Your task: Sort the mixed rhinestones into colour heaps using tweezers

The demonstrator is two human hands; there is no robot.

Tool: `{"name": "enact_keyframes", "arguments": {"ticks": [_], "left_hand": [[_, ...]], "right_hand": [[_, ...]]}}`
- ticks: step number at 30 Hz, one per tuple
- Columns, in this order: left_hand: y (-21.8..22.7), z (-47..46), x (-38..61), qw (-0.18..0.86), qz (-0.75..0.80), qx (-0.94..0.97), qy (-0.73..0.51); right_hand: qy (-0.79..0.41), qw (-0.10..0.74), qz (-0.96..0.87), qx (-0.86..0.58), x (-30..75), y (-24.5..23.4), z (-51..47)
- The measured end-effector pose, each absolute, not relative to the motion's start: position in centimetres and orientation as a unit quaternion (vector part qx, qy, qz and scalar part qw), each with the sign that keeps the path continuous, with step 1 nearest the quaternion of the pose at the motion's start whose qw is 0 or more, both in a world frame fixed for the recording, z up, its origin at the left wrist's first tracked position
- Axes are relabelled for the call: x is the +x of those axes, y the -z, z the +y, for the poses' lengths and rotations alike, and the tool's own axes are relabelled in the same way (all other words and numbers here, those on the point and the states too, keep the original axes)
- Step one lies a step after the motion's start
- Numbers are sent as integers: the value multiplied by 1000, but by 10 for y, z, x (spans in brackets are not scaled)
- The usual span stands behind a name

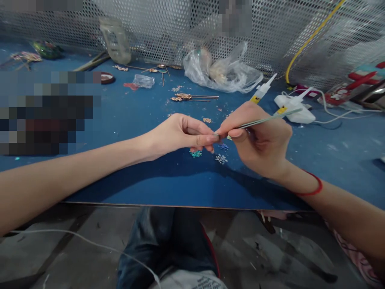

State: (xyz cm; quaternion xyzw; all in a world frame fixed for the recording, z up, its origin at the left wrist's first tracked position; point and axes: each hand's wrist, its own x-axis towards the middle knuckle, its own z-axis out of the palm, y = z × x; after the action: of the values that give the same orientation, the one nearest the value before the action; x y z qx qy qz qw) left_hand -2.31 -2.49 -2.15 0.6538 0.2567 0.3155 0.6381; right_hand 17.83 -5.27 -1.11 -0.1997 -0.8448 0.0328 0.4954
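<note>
Above the blue table, my left hand [188, 134] is closed, thumb and fingertips pinched on something small that I cannot make out. My right hand [260, 138], with a red cord at its wrist, is wrapped round slim greenish-grey tweezers [267, 119] whose back end points to the right. The fingertips of both hands meet, which hides the tweezers' tips. Just below them lie small heaps of teal pieces [195, 153], blue pieces [223, 147] and pale grey-blue pieces [221, 159]. A little heap of orange-gold pieces [207, 120] is behind my fingers.
Gold hairpins [192, 97] lie behind my hands. Farther back are a clear plastic bag [222, 72], a cloudy jar [116, 42] and a perforated metal screen [156, 28]. Two glue bottles with pointed nozzles, one a yellow-labelled glue bottle [262, 90], stand at the right near white cables.
</note>
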Motion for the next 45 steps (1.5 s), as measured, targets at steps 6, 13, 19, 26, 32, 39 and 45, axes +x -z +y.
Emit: {"name": "enact_keyframes", "arguments": {"ticks": [6, 13, 19, 26, 32, 39, 45], "left_hand": [[20, -27, -24, 657, 263, 625, -329], [12, -26, -27, 636, 293, 625, -344], [6, -40, -28, 551, 243, 741, -298], [-3, -62, -24, 547, 161, 790, -226], [5, -78, -2, 563, 93, 802, -174], [-9, -75, -5, 451, 146, 834, -282], [0, -38, -17, 345, 339, 698, -528]], "right_hand": [[-46, 500, -838, -213, 183, 9, -54], [-115, 534, -805, -231, 186, 14, -53], [-125, 636, -722, -241, 187, 15, -40], [-189, 604, -713, -302, 189, 19, -35], [-205, 564, -731, -324, 191, 18, -34], [-246, 386, -831, -316, 197, 20, -35], [-154, 293, -914, -236, 207, 20, -28]]}}
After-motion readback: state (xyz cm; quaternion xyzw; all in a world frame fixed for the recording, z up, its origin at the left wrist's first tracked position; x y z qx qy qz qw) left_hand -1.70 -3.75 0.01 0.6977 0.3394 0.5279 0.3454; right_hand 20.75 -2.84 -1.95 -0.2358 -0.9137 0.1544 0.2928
